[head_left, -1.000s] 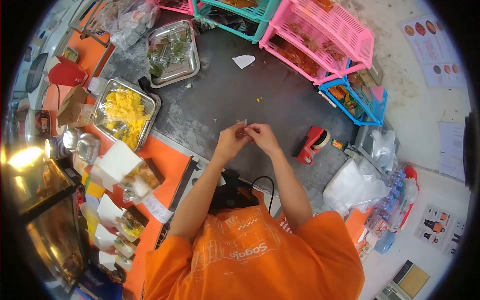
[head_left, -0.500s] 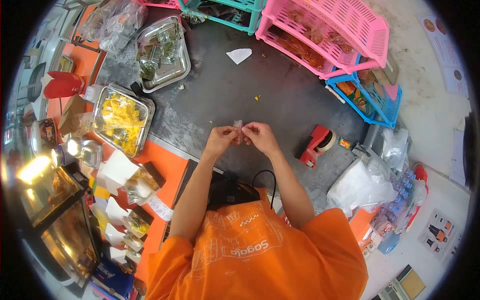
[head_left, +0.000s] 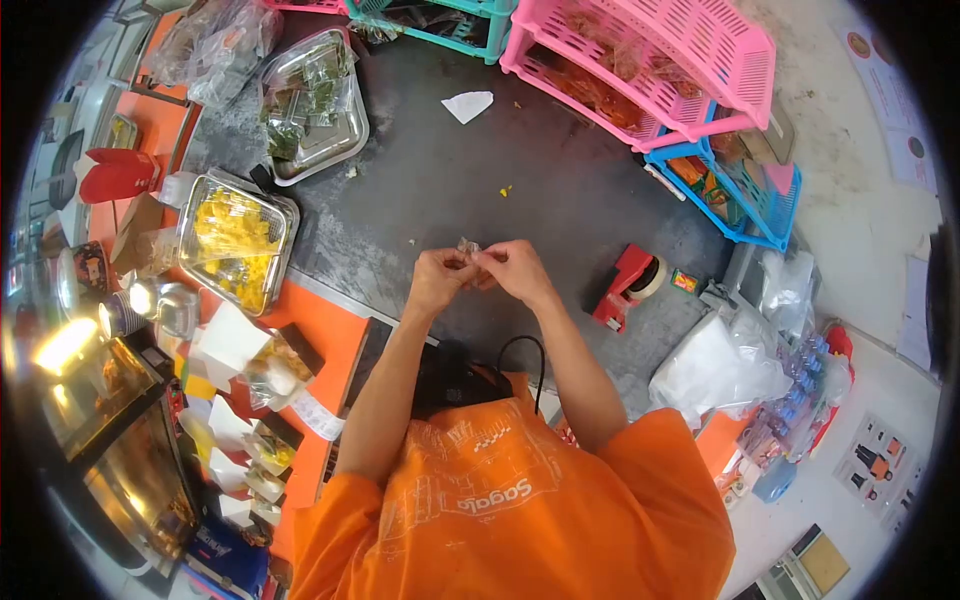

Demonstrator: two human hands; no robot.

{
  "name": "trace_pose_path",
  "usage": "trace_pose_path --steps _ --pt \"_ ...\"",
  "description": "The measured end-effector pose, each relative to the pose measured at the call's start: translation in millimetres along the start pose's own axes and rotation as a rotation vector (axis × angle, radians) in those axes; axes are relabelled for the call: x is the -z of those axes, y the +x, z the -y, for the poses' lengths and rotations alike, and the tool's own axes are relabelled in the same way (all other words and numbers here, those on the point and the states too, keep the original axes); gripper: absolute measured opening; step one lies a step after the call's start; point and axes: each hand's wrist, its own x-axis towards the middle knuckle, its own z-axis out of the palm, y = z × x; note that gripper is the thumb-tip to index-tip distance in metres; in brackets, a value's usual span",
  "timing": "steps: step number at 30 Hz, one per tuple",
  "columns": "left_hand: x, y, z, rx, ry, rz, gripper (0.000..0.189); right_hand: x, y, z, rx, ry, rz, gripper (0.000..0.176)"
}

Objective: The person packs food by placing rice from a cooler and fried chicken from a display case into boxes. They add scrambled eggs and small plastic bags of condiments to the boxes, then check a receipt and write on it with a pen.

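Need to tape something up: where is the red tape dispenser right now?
The head view shows the red tape dispenser on the dark counter, right of the right hand and just left of a small colourful packet.

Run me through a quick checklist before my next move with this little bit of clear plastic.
1. Left hand and right hand both at the clear plastic: ok.
2. Plastic fully closed: cannot tell, fingers hide much of it.
3. Tape dispenser on the counter, to the right of the hands: ok.
4. Yellow crumbs wiped up: not ok, they lie beyond the hands.
5. Paper scrap removed: not ok.
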Motion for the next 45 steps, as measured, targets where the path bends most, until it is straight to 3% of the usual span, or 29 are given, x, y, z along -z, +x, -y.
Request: trace_pose_path --steps 2,6,8,9,11,13,18,20,24,28,30,35,38,41,43,45 --pt "3.6 -0.7 -2.5 0.041 -0.069 0.098 0.018 5.2 1.1 -5.3 0.006 0.043 0.037 0.027" --pt "1.8 -1.2 0.6 0.024 -0.249 0.109 0.014 11.8 6.7 -19.4 0.07 0.039 0.098 0.023" --pt "3.4 -1.5 -4.5 -0.043 0.18 0.09 0.016 10.4 5.2 -18.4 0.125 -0.015 0.068 0.022" --pt "1.9 -1.4 -6.4 -0.043 0.18 0.09 0.016 9.4 3.1 -18.9 0.174 -0.068 0.041 0.021" --pt "-2.8 -5.7 -17.1 -0.412 0.478 0.092 0.015 6.7 -1.6 -16.6 0.236 -0.218 -0.013 0.022" --pt "-4.0 -4.7 -17.4 -0.444 0.453 0.06 0.013 7.0 -2.2 -7.5 0.311 -0.368 -0.076 0.022" --pt "-3.5 -16.9 -27.4 -0.488 0.346 0.083 0.01 9.5 -14.1 4.0 0.224 -0.52 0.092 0.027" --pt "1.6 -25.7 -31.8 -0.561 0.412 0.075 0.009 2.4 -22.1 6.5 0.218 -0.588 0.03 0.027" --pt "22.7 -42.0 -52.2 -0.513 0.499 -0.061 0.007 9.2 -37.4 17.2 0.165 -0.561 -0.035 0.028" --pt "32.3 -75.0 -62.8 -0.549 0.577 0.204 0.018 -0.7 -51.2 15.6 0.379 -0.527 0.033 0.026" --pt "30.5 -96.4 -55.2 -0.646 0.623 0.171 0.024 -12.8 -64.9 22.1 0.346 -0.587 0.11 0.025" --pt "32.8 -145.7 -22.0 -0.471 0.651 0.05 0.025 -56.8 -101.5 21.6 0.204 -0.631 0.256 0.022" --pt "46.5 -171.3 0.9 -0.525 0.583 -0.047 0.025 -90.6 -121.0 32.1 0.162 -0.63 0.322 0.022" --pt "61.5 -195.5 16.5 -0.403 0.602 -0.046 0.024 -117.5 -130.0 33.1 0.203 -0.647 0.364 0.022" --pt "70.7 -204.9 33.2 -0.513 0.487 -0.095 0.021 -137.3 -135.8 38.6 0.18 -0.66 0.371 0.022" --pt "76.9 -218.8 41.8 -0.498 0.476 -0.161 0.02 -153.5 -142.0 40.8 0.155 -0.67 0.368 0.023"
